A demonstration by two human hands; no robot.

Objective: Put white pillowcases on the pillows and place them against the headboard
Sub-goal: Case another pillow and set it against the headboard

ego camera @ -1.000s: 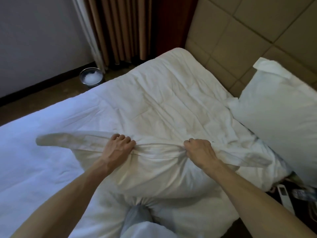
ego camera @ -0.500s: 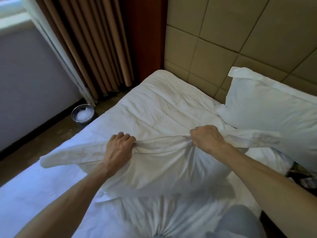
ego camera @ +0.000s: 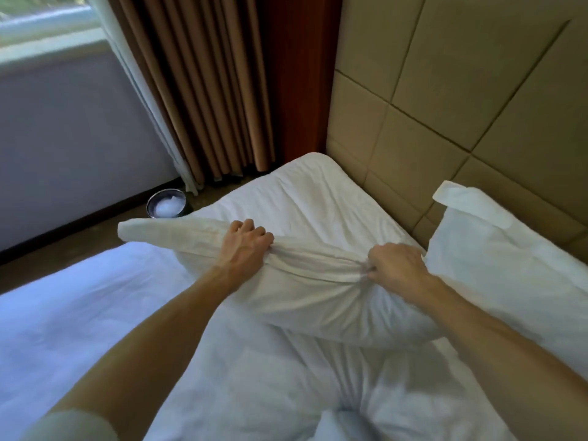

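Lifted toward the headboard [ego camera: 445, 90], the pillow [ego camera: 318, 300] hangs from left hand [ego camera: 245, 249] and right hand [ego camera: 397, 268] grips clenching its edge.

Two pillows in white cases are showing: the held pillow [ego camera: 318, 297] is hanging above the bed [ego camera: 95, 313], and the second pillow [ego camera: 509, 265] is leaning by the headboard [ego camera: 445, 90]. Two hands are gripping the first one, the left hand [ego camera: 245, 249] and the right hand [ego camera: 397, 265]. One bed and one padded headboard are filling the view. One metal bin [ego camera: 167, 203] is standing on the floor. One brown curtain [ego camera: 206, 90] is hanging beside one window [ego camera: 41, 27].
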